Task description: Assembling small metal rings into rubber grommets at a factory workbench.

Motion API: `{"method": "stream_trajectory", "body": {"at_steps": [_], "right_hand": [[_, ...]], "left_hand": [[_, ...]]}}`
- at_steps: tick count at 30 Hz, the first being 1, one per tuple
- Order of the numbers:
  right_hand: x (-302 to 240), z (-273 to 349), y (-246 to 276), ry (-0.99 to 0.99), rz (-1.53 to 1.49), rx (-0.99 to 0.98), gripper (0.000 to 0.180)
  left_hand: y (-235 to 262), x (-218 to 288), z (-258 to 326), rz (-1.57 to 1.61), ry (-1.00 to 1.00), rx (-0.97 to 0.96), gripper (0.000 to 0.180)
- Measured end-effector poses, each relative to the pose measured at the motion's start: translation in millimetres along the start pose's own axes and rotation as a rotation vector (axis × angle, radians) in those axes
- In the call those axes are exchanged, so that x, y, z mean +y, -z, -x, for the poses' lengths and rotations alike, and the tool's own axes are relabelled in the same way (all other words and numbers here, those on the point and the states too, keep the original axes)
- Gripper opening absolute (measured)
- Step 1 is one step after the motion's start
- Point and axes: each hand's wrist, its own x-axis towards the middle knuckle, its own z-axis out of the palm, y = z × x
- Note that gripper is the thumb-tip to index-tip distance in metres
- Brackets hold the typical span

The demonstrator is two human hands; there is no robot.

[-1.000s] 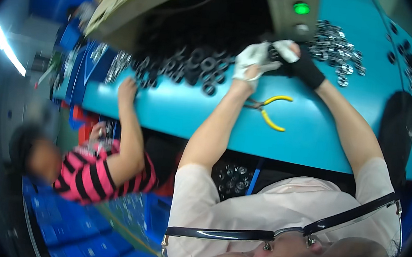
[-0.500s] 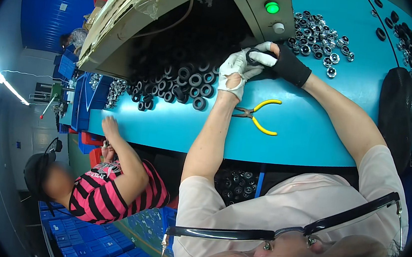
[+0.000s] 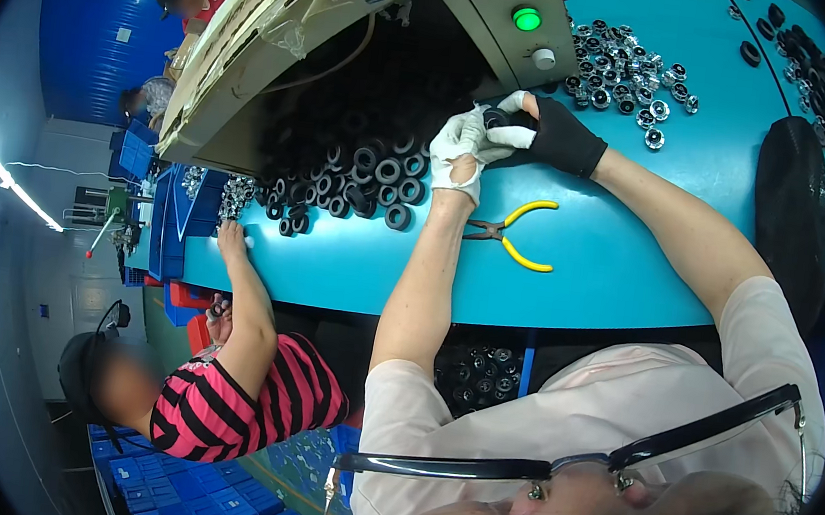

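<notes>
**Black ring (image 3: 494,118): probably light, springy and best held by its outer wall**

Both hands meet above the turquoise counter (image 3: 622,270), just in front of the opening of a box-shaped machine (image 3: 528,64). The left hand (image 3: 458,145), in a white glove, and the right hand (image 3: 564,138), in a black glove with white-covered fingertips, pinch the black ring between them. The fingers hide much of it, so whether anything sits inside its hole cannot be told.

Judging by the matt, thick-walled loose rings (image 3: 397,217) heaped to the left, it should weigh little, give somewhat under pressure and survive a knock. Opposite sides of the outer wall look like the surest hold, leaving the hole free; the dull surface should grip well against cloth.

The chrome hubs (image 3: 655,139) piled to the right look stiffer and slicker, their shine perhaps easily scratched. Yellow-handled pliers (image 3: 499,231) lie on the counter, beside the left forearm, untouched by either hand.
</notes>
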Motion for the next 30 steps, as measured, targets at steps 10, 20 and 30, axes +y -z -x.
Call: {"method": "stream_trajectory", "body": {"at_steps": [10, 20, 30], "right_hand": [[-6, 4, 1, -0.017, 0.050, -0.041, 0.052], [-5, 4, -15, 0.103, -0.042, 0.077, 0.038], [-3, 3, -15, 0.136, 0.090, 0.135, 0.036]], "left_hand": [[7, 1, -2, -0.098, 0.011, -0.119, 0.024], [9, -3, -5, -0.091, -0.096, -0.025, 0.023], [0, -1, 8, -0.419, -0.385, 0.055, 0.019]]}}
